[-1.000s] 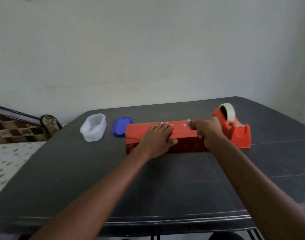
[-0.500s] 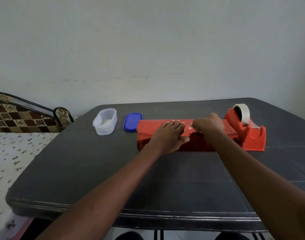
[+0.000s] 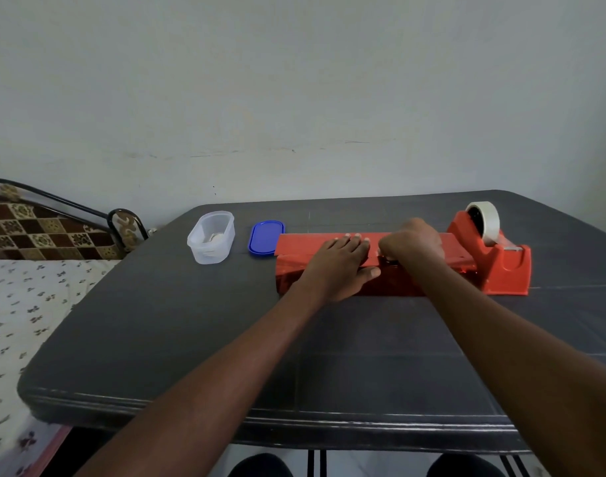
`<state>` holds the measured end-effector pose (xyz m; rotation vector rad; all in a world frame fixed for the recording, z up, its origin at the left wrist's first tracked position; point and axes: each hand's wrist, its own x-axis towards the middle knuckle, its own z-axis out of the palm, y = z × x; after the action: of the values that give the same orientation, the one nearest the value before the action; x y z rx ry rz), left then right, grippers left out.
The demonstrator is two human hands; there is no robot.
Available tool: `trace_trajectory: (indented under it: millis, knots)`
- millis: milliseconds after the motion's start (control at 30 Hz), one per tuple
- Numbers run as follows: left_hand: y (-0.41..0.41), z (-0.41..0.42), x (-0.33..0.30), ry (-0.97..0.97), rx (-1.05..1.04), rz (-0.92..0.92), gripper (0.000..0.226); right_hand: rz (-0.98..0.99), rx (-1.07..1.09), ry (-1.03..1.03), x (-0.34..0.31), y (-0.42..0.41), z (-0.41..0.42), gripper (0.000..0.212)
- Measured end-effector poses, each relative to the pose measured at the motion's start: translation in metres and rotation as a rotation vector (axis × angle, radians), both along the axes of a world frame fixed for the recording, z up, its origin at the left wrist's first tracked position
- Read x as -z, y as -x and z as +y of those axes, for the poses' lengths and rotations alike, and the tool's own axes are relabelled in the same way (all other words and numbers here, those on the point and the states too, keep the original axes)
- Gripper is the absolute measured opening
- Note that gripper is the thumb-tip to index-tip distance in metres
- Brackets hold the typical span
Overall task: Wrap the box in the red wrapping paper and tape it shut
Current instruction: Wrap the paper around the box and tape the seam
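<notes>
A long box wrapped in red paper (image 3: 294,266) lies across the far middle of the dark table (image 3: 191,339). My left hand (image 3: 339,266) lies flat on top of it, fingers straight, pressing the paper's overlapping edge down. Right beside it, my right hand (image 3: 413,244) is curled with its fingertips down on the seam, pinching a small shiny strip of tape (image 3: 387,259) that shows just under the knuckles. A red tape dispenser (image 3: 504,266) with a pale tape roll (image 3: 484,218) stands against the box's right end.
A clear plastic container (image 3: 212,241) and its blue lid (image 3: 265,237) sit left of the box. A bed with a patterned sheet (image 3: 19,304) and a metal headboard runs along the table's left side. A wall stands close behind the table.
My right hand has moved left along the box top, from near the dispenser to the seam beside my left hand. The left hand stays pressed on the paper. The camera shifted.
</notes>
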<state>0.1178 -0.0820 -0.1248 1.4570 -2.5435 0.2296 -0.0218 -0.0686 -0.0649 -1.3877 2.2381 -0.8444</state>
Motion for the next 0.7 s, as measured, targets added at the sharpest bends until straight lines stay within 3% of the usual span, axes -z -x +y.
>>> trace_trajectory:
  millis: [367,533,600,700]
  knots:
    - [-0.001,0.0,0.001,0.02,-0.004,0.003,0.07,0.34,-0.079,0.047,0.006,0.014,0.015,0.035]
    - [-0.001,0.0,0.0,0.002,-0.014,-0.019,0.071,0.575,-0.17,0.428,0.032,0.029,0.022,0.004]
    - [0.0,0.001,0.0,0.014,-0.01,-0.024,0.072,0.655,-0.356,0.456,0.044,0.036,0.023,0.026]
    - [0.0,0.001,0.001,0.024,-0.012,-0.038,0.073,0.645,-0.598,0.32,0.055,0.047,0.025,0.043]
